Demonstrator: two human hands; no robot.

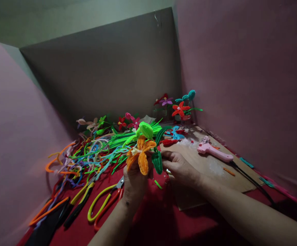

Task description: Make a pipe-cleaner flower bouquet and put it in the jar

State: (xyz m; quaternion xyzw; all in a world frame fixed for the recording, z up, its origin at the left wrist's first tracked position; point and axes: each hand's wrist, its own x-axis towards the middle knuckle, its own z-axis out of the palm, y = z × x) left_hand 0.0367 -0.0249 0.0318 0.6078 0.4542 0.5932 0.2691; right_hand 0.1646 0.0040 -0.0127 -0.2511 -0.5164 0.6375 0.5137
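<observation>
L hand (135, 181) is up front, mid-frame, closed round the underside of the orange flower (143, 163); most of its fingertips are hidden behind petals. Flower is held up above the red cloth (164, 222), face toward the cam, pale bits at its center. R hand (180, 167) comes in from the other side, thumb + fingers bent in close at the dk green leaf (157, 162) next to the flower; can't tell exactly what's pinched there, contact pt is hidden. Lime green flower (145, 130) shows just above/behind the orange one. Behind that, a bundle of green stems (124, 139), w/ a multicolor tangle of fuzzy wires (92, 155) off to the left. Scissors (97, 204), yellow + orange handles, lie on the cloth near L wrist; pliers (83, 195), yellow/blk grips, just left of those. Right side: cardboard sheet (202, 179) on the cloth, pink glue gun (216, 153) on top w/ blk cord (256, 182) running off it, small orange scrap (229, 171) nearby. Blue flower (175, 133) at the far edge of the board; red-orange flower (180, 109) + purple flower (166, 101) stand at the back. Short green scrap (158, 184) on cloth between hands.
</observation>
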